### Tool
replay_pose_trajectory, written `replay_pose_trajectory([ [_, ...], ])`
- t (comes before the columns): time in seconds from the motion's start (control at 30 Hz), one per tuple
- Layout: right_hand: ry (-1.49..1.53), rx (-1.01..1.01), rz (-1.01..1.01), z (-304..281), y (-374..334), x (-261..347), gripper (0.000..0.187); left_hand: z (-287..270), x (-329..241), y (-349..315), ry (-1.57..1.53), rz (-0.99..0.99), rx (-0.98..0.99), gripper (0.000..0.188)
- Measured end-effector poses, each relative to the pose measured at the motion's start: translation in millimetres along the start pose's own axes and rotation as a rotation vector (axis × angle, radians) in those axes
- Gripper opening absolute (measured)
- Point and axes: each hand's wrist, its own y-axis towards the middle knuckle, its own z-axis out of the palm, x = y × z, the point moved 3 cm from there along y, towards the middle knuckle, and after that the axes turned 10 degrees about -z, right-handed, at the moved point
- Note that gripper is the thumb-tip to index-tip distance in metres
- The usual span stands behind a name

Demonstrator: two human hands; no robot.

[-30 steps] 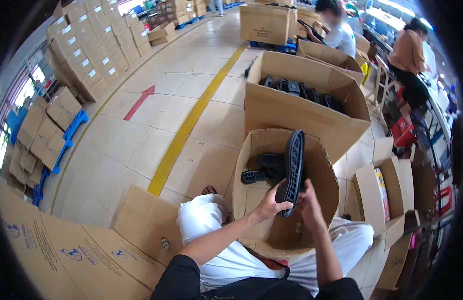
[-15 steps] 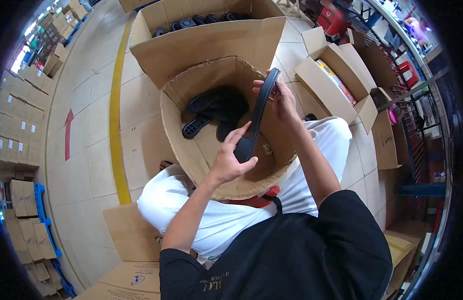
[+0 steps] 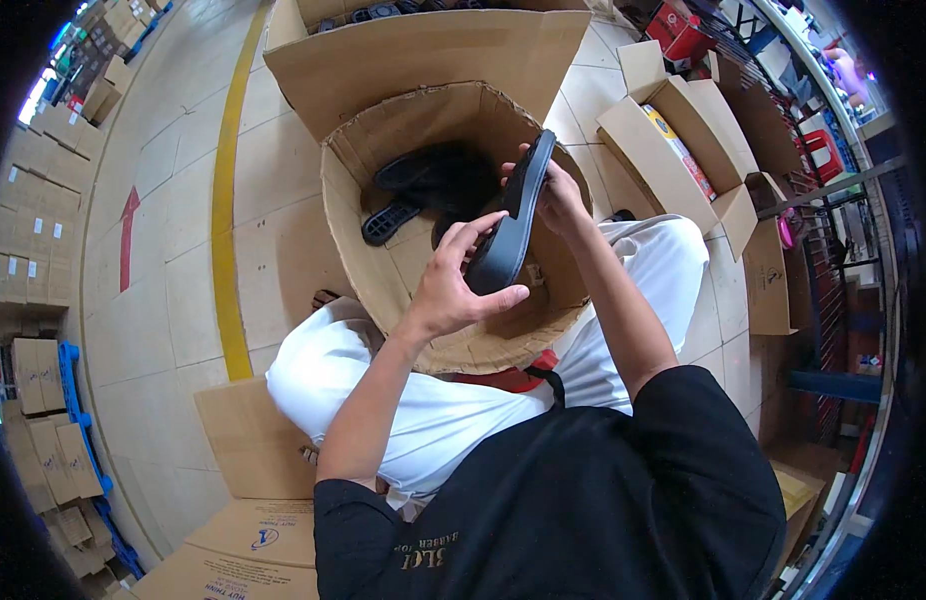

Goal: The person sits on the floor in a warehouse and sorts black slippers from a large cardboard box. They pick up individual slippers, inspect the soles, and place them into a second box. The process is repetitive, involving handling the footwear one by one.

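Note:
A black shoe sole [image 3: 516, 222] is held up at a slant over an open, rounded cardboard box [image 3: 353, 255]. My left hand [image 3: 445, 285] grips its thick heel end, fingers on the near side and thumb stretched out below. Farther up, my right hand [image 3: 560, 197] holds the toe end, with part of its fingers hidden behind the sole. Inside the box lie several more black soles [image 3: 423, 172], piled toward the far left. One of them, a sole with a gridded face [image 3: 388, 222], shows its hollow pattern.
Behind the rounded box stands a larger carton [image 3: 423, 62] with more black soles. An open carton [image 3: 651, 150] sits at the right, before a metal rack [image 3: 828, 300]. Flattened cardboard [image 3: 245, 440] and a closed carton [image 3: 253, 545] lie at lower left.
The sole has turned so that more of its broad face shows. Both hands keep their hold on it. The whole view has shifted slightly, with the boxes now higher in the picture.

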Motion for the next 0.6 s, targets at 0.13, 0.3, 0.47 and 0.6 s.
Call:
replay_pose_trajectory([
  [0.13,-0.030,-0.073,0.084,-7.8,-7.9,-21.6,0.028,-4.5,-7.2,-4.6,-0.169,-0.047,0.073,0.084],
  [0.3,-0.058,-0.142,0.157,-5.9,-27.3,-50.1,0.027,-17.7,-7.2,-1.4,-0.477,-0.029,0.070,0.079],
  [0.47,0.054,-0.045,0.293,-4.0,-44.7,-64.0,0.035,-42.4,5.0,4.7,-0.722,-0.143,-0.191,0.055],
  [0.6,0.126,0.013,0.303,0.1,-48.0,-63.1,0.042,-63.1,30.8,7.9,-0.832,-0.316,-0.355,0.045],
])
